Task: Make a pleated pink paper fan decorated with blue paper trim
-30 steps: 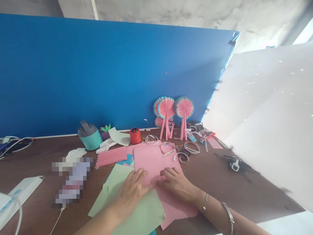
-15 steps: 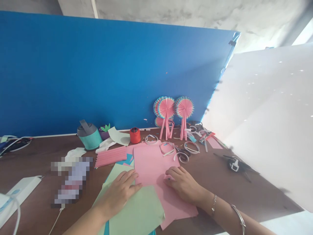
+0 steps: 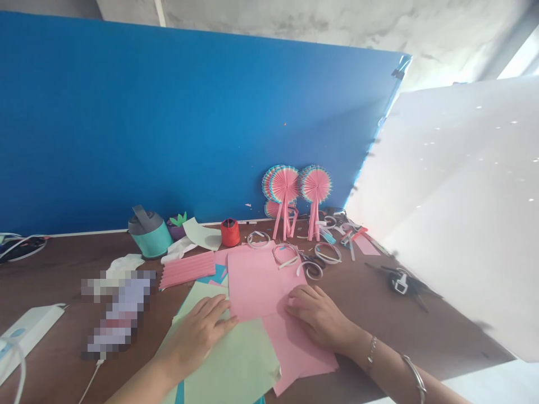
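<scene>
A pink paper sheet (image 3: 256, 286) lies in front of me, partly over green paper (image 3: 227, 359) and more pink paper (image 3: 295, 348). My left hand (image 3: 202, 325) rests flat, fingers stretched out, over the green paper, with its fingertips at the pink sheet's left edge. At that sheet's right edge is my right hand (image 3: 318, 314), its fingers bent and drawn together on the paper; the thumb is mostly hidden. Left of the stack sits a pleated pink paper strip (image 3: 188, 269).
Round pleated paper fans (image 3: 284, 185) with pink handles stand by the blue panel (image 3: 168, 123). Coiled white strips (image 3: 328, 253), scissors (image 3: 311, 264) and a red thread spool (image 3: 230, 233) lie behind the papers. A teal container (image 3: 149, 235) and white power strip (image 3: 29, 336) are left.
My right hand has shifted slightly along the pink sheet's right edge, and its fingers look more curled. My left hand stays flat on the paper. The camera view has turned slightly.
</scene>
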Tool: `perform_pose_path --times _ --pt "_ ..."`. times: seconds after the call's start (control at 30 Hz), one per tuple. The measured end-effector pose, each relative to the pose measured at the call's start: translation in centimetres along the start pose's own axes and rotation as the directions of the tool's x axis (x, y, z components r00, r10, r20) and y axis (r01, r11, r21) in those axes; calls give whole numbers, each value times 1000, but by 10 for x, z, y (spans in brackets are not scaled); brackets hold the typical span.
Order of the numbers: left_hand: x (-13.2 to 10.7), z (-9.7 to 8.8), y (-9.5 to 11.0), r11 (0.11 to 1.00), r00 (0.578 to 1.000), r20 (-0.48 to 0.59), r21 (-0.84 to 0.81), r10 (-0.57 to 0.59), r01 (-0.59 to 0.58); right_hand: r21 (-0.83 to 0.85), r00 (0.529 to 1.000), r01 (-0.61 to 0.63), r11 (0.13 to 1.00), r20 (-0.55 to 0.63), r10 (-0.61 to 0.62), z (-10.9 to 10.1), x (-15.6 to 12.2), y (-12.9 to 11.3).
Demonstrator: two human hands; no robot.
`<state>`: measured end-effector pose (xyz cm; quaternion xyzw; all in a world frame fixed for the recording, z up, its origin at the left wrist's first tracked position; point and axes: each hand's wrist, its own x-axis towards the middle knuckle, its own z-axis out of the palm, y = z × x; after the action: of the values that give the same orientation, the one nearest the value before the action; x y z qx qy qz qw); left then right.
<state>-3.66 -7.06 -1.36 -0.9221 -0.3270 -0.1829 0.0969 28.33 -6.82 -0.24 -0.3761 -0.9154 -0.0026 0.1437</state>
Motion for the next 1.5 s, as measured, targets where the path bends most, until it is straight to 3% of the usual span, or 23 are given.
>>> perform_pose_path --times 0.1,0.2,0.27,0.33,0.37,0.47,0.53,0.6,0.63,0.7,0.77,0.83,0.9,0.97,1.07,1.13,1.2,1.27,1.33,1.4,1.43,1.5 --pt "-2 0 -3 998 999 -31 -46 -39 37 -79 1000 8 997 13 -7 4 10 -2" --pt "-3 -3 -3 982 984 -66 -106 -164 157 -220 996 77 973 52 -67 10 22 -2" --pt "-1 -6 1 938 941 -114 -180 -320 297 -251 995 94 963 48 -84 12 30 -1" --pt "3 -11 9 848 860 -128 -293 -494 443 -198 998 29 980 -45 -38 13 37 -4" --pt "7 -13 14 789 817 -99 -350 -568 505 -136 993 -29 990 -118 13 13 40 -8" --pt "22 -17 30 605 746 131 -502 -653 618 129 929 -165 978 -312 198 10 47 -25" --pt "33 -16 37 463 713 283 -598 -642 654 248 899 -155 956 -365 241 9 51 -38" --pt "42 -13 42 405 700 332 -629 -633 664 312 885 -142 939 -386 262 8 53 -46" --pt "44 -11 44 440 700 287 -609 -654 660 341 880 -149 928 -382 282 9 53 -48" --pt "45 -7 47 599 722 85 -497 -687 628 401 874 -174 900 -359 329 10 52 -48" --pt "43 -3 51 774 789 -122 -332 -602 539 426 879 -179 887 -335 339 12 50 -44" --pt "40 -1 55 895 880 -195 -212 -432 392 374 888 -155 914 -352 295 12 48 -41" --pt "37 2 58 953 946 -159 -162 -283 257 255 900 -120 960 -380 213 12 46 -37" --pt "32 4 58 971 980 -73 -169 -183 168 117 917 -80 990 -381 119 11 44 -31" --pt "20 6 52 965 994 60 -243 -90 102 -42 933 -39 998 -358 22 7 42 -14" --pt "11 5 46 939 987 135 -322 -84 123 -72 926 -65 995 -376 33 3 41 -2" --pt "8 1 41 885 972 198 -421 -125 199 -28 908 -109 994 -410 88 -2 41 5" --pt "14 -6 39 776 939 234 -531 -251 339 36 885 -133 990 -445 135 -7 43 3" --pt "29 -15 41 569 850 258 -649 -460 505 74 865 -128 989 -479 148 -9 47 -9" --pt "49 -23 45 254 696 351 -752 -627 608 75 852 -109 991 -507 132 -9 50 -26" --pt "59 -26 46 147 661 378 -790 -648 596 66 848 -98 993 -516 118 -7 52 -35" --pt "74 -28 49 26 613 385 -833 -690 553 31 849 -73 997 -522 78 -2 53 -50"
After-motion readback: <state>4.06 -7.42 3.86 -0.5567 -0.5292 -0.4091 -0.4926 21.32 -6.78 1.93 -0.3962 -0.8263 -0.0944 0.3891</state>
